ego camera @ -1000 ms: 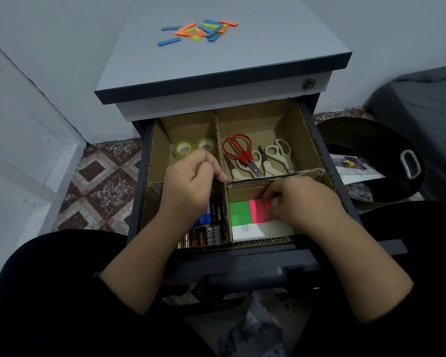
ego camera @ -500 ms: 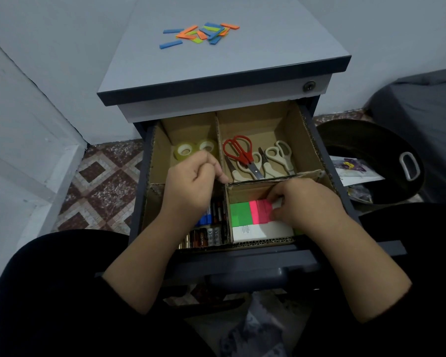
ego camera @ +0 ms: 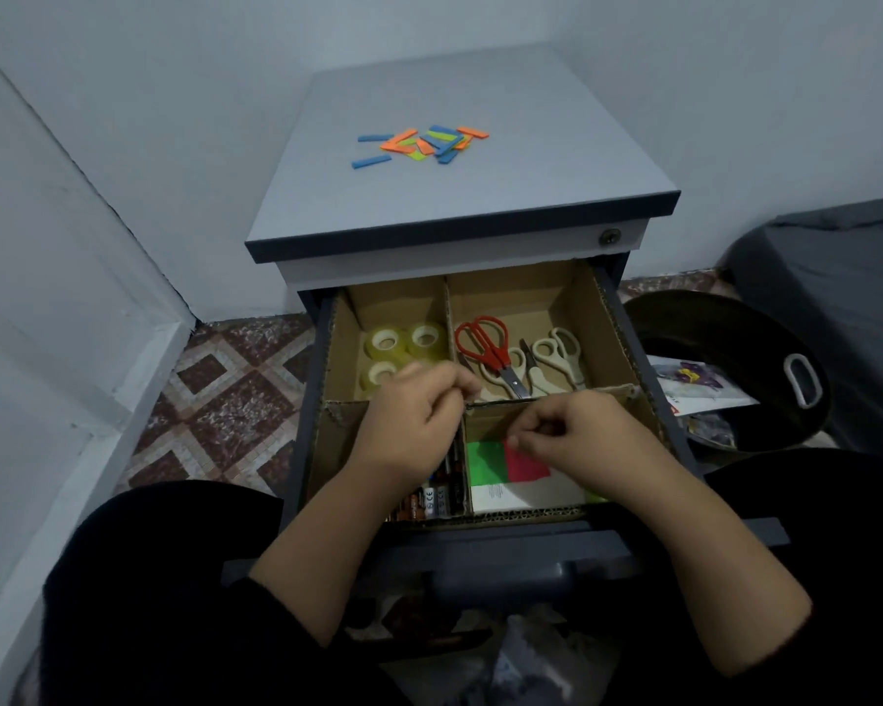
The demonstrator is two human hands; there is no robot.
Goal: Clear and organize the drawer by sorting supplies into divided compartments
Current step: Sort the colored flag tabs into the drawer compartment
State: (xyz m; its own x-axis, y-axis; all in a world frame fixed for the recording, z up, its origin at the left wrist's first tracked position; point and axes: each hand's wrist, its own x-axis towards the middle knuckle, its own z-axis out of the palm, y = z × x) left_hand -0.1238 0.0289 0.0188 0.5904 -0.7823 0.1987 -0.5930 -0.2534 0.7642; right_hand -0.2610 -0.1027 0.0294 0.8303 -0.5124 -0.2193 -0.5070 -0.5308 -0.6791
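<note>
Your left hand [ego camera: 419,425] curled at the brown cardboard drawer divider [ego camera: 546,402], maybe pinching its rim, cannot tell; your right hand [ego camera: 577,433] pinched the pink sticky-note pad [ego camera: 526,463] just in front of that divider, beside the green pad [ego camera: 486,463]

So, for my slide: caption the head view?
Both hands work inside a cardboard-divided drawer of tape, scissors, batteries, notes.

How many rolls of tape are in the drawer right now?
3 rolls of clear tape show, all in the back-left compartment: one at back left, one at back right, and one in front beside the left hand. That hand may hide more.
</note>
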